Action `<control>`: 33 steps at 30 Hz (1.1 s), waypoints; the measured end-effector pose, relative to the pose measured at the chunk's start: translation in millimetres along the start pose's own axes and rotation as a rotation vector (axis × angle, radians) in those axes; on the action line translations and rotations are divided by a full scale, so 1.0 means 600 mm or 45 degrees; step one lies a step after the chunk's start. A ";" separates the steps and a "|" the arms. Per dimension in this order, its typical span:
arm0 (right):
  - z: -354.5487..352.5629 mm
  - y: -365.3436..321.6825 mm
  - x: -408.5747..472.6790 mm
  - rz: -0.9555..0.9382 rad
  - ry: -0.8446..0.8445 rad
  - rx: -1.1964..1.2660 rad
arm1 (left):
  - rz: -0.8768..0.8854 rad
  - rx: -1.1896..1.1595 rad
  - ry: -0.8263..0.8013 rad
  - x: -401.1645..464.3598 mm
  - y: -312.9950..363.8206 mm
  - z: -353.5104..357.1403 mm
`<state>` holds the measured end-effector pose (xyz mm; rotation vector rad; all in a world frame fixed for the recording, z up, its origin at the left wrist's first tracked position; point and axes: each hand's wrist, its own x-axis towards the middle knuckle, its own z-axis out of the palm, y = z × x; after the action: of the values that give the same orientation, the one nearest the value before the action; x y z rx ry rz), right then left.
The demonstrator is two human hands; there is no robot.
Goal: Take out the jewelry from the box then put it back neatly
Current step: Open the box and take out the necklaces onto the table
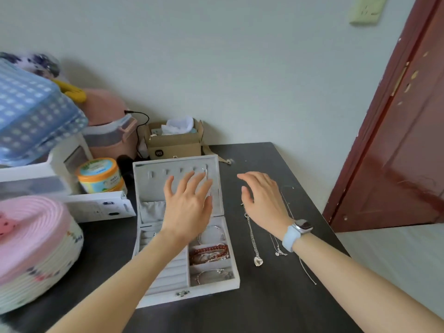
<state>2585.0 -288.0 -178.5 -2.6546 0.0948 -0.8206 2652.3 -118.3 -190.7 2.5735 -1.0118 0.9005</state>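
Grey jewelry box (144,248) sits open at centre frame on the dark table (276,308), lid (153,186) leaning back. My left hand (187,207) hovers over the lid's inside, fingers spread, holding nothing. My right hand (262,200) is just right of the box, fingers loosely curled and apart; can't tell whether it touches the chains beneath it. Watch (299,230) with pale blue band on that wrist.

On the table right of the box: a heart-pendant necklace (257,260) and thinner silver chains (280,252) laid out lengthwise. In the box's right compartments: red bead bracelet (209,251), silver bangles (211,275).

Behind the box, a cardboard box (173,147) with a small dark square logo, unreadable. Left of the lid, an orange-rimmed tub (98,175); label text too blurred to read.
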 end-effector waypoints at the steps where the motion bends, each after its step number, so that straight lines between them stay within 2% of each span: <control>1: 0.011 -0.012 0.013 0.012 -0.026 0.038 | -0.019 0.024 0.010 0.004 -0.019 -0.001; 6: 0.064 -0.059 0.070 0.212 -0.036 0.138 | -0.156 0.090 0.033 0.050 -0.083 0.006; 9: 0.096 -0.073 0.093 0.282 -0.083 -0.093 | -0.239 0.098 -0.004 0.074 -0.101 0.018; 13: 0.127 -0.086 0.110 0.317 0.017 -0.276 | -0.355 0.077 -0.060 0.079 -0.119 0.038; 18: 0.153 -0.086 0.114 0.311 0.170 -0.343 | -0.295 0.054 0.126 0.073 -0.133 0.051; 21: 0.154 -0.090 0.111 0.304 0.174 -0.373 | -0.254 0.058 0.200 0.070 -0.136 0.053; 23: 0.149 -0.091 0.112 0.286 0.171 -0.334 | -0.236 0.054 0.216 0.067 -0.135 0.050; 29: 0.097 -0.090 0.152 0.182 0.088 0.107 | -0.205 0.058 0.204 0.062 -0.138 0.042; 33: 0.059 -0.098 0.175 0.199 -0.002 0.284 | -0.214 0.033 0.155 0.061 -0.136 0.038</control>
<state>2689.4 -239.2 -128.5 -2.4046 0.1964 -0.7327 2739.3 -87.4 -185.4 2.5429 -0.7431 1.0163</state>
